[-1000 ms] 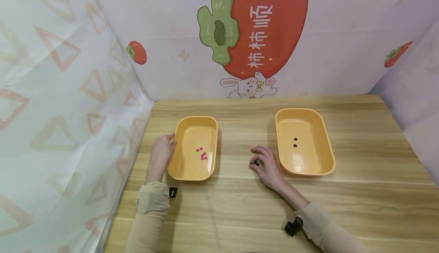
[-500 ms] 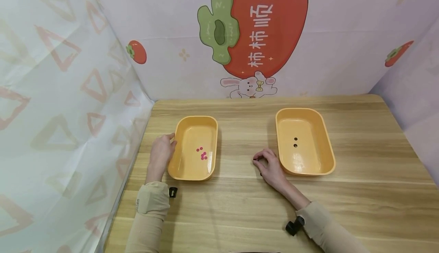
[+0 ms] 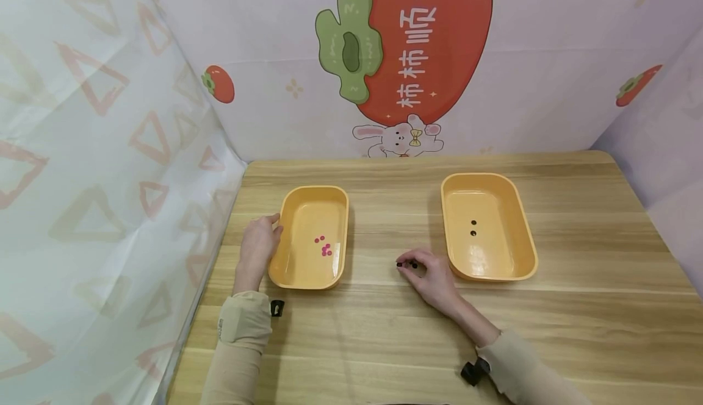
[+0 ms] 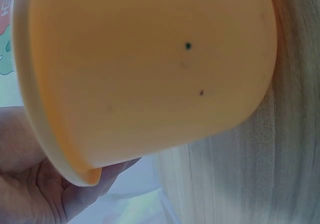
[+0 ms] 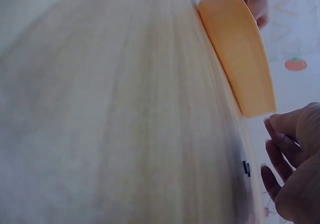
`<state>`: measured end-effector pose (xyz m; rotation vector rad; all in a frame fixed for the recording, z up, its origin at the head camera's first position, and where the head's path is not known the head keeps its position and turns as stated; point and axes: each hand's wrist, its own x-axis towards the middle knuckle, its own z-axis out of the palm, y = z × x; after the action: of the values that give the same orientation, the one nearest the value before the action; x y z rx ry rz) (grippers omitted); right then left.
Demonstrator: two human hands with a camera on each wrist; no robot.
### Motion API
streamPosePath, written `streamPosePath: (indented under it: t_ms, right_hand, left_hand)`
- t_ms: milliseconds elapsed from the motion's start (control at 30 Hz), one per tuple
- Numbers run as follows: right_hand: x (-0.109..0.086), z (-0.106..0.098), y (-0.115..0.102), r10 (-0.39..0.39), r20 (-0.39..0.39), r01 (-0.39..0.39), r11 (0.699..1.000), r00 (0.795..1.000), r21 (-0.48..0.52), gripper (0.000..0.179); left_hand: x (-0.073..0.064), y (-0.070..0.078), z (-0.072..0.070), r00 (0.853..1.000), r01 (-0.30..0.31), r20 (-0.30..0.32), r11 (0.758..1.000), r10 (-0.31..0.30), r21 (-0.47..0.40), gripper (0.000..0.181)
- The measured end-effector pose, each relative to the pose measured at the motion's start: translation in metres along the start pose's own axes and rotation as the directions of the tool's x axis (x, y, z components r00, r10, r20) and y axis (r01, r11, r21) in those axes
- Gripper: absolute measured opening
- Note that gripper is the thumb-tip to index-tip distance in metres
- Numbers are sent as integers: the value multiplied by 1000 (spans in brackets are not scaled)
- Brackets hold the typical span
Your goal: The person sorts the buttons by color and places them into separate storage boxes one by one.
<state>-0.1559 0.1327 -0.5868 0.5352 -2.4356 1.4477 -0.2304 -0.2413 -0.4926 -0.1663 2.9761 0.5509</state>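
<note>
My left hand [image 3: 258, 246] grips the left side of the left yellow-orange plastic tray [image 3: 314, 284], which holds several small pink round pieces [image 3: 326, 250]. In the left wrist view, the fingers [image 4: 82, 196] lie along the outside of the tray wall [image 4: 145, 83], under its rim. My right hand [image 3: 431, 277] is low over the table, left of the right tray [image 3: 492, 279]. Its thumb and index finger pinch a small black round piece [image 3: 399, 265]. Black pieces [image 5: 246, 169] rest on the wood below the hand; their exact kind is too small to tell.
Two black round pieces [image 3: 473, 228] lie inside the right tray. The wooden table [image 3: 351, 344] meets a printed cloth wall [image 3: 285, 118] at the back and another cloth wall [image 3: 110, 210] on the left.
My right hand shifted right and pinched, then came back left and nearer, with a dark piece at its fingertips. The left hand and both trays have not moved.
</note>
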Motion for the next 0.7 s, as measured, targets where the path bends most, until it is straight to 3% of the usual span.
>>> streamPosePath:
  t_ms: [167,400,533,700]
  right_hand:
    - [-2,-9,-15,42,41,-46,994,998,100,16]
    - [-5,-40,-31,144,69,-157,956,987,248,15]
    - [-2,-62,-35,146,32,-149,955,989,255,17]
    - [5,-90,-29,115,-77,-94,967,990,235,18]
  left_hand:
    - [0,1,0,1000,2,-1,1000,-2,-5,43]
    - [1,0,1,1000,8,12,1000,-8,-15,44]
    - [3,0,1,1000,4,10,1000,-4,-9,44]
    - [2,0,1,1000,4,13,1000,-4,-8,44]
